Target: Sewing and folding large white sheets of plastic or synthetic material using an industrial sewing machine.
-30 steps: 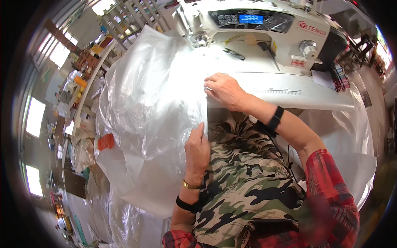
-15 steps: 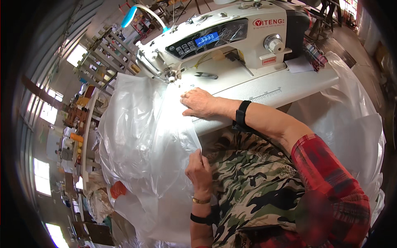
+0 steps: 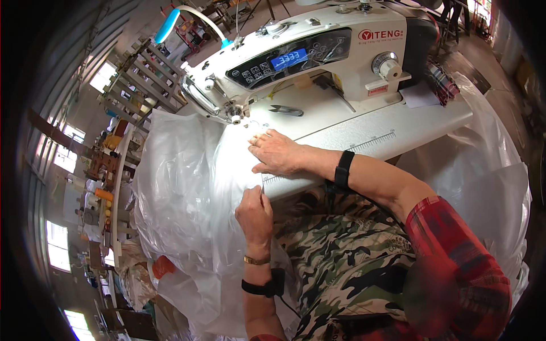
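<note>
My left hand [image 3: 254, 216] pinches the edge of a translucent plastic sheet [image 3: 182, 187] at the front edge of the sewing machine's bed. The sheet spreads in creased folds to the left and hangs down past the machine. My right hand [image 3: 278, 152] lies palm down on the bed, fingers stretched over the sheet just in front of the needle area. Above both hands stands a white sewing machine [image 3: 364, 57] with a lit display panel [image 3: 289, 59]. Its presser foot [image 3: 236, 117] is close to my right fingertips. Glare from the work light washes out the sheet's edge there.
Small dark thread snips [image 3: 286, 111] lie on the bed behind my right hand. A blue-headed lamp [image 3: 167, 25] arches over the machine. More plastic sheeting [image 3: 489, 165] hangs at the right. A cluttered bench [image 3: 119, 187] runs along the left.
My left hand has moved up and slightly left, closer to the bed's edge and my right hand. The right hand stays near the needle area. The view has shifted slightly.
</note>
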{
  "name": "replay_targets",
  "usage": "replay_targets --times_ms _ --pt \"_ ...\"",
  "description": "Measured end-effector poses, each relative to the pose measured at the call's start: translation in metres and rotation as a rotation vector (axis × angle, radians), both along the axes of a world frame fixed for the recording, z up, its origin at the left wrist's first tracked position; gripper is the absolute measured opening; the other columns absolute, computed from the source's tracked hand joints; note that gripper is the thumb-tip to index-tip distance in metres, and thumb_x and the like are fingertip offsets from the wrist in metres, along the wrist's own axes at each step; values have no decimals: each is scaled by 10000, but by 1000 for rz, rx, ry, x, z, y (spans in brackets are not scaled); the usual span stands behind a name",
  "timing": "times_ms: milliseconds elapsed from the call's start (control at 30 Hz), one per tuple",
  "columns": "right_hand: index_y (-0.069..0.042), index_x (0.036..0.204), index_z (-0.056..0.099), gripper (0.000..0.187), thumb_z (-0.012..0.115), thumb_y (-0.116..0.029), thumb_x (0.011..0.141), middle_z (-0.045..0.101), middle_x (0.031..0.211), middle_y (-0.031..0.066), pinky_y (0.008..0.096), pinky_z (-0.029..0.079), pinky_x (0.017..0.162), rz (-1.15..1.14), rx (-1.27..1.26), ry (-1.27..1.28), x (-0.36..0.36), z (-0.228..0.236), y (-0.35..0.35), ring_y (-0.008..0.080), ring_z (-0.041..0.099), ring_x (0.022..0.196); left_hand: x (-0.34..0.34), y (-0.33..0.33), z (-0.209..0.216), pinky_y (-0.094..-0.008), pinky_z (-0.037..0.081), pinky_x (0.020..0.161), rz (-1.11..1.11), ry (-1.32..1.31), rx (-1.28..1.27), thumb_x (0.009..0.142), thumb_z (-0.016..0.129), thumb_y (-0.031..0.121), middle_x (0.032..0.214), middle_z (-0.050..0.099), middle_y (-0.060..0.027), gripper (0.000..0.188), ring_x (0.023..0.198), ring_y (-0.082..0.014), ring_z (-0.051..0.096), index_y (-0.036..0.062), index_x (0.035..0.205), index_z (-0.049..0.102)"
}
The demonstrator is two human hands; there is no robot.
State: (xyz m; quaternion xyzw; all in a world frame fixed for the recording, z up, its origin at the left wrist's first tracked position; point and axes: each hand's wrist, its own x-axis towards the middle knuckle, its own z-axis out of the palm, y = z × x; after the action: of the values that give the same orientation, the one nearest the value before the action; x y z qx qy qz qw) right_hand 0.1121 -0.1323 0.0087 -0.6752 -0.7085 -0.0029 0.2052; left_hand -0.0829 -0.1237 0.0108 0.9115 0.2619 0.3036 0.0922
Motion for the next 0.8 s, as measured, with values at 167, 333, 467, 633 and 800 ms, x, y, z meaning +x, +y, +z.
replay_targets --times_ms 167,333,467,633,800 --pt "71 1288 529 561 542 -366 937 512 1391 231 428 319 1090 7 7 37 -2 2 -1 320 463 1306 23 17 6 -443 463 628 2 15 24 831 582 31 769 612 -199 117 684 -377 604 -28 892 662" --pt "48 1181 583 368 522 -203 918 572 1320 206 407 365 1039 3 47 -9 0 -2 1 298 530 1231 45 33 8 -460 461 627 31 67 70 811 583 26 741 608 -215 90 679 -406 597 -42 776 631" --pt "20 1070 612 269 504 -123 869 626 1195 176 385 394 980 5 124 -16 0 -6 2 278 574 1135 56 50 9 -460 469 636 37 61 97 810 591 34 736 616 -219 99 685 -405 605 -37 753 628" --pt "18 1052 620 258 483 -115 879 637 1162 170 381 396 970 3 127 8 1 -7 5 275 575 1122 61 57 18 -452 508 692 98 189 55 820 610 81 755 655 -197 114 749 -385 649 -1 829 689" --pt "17 1069 623 261 492 -166 939 627 1198 165 396 382 997 -26 107 38 0 -7 5 279 553 1167 64 60 20 -451 515 740 134 246 40 834 624 117 825 672 -157 121 810 -358 661 28 881 692"
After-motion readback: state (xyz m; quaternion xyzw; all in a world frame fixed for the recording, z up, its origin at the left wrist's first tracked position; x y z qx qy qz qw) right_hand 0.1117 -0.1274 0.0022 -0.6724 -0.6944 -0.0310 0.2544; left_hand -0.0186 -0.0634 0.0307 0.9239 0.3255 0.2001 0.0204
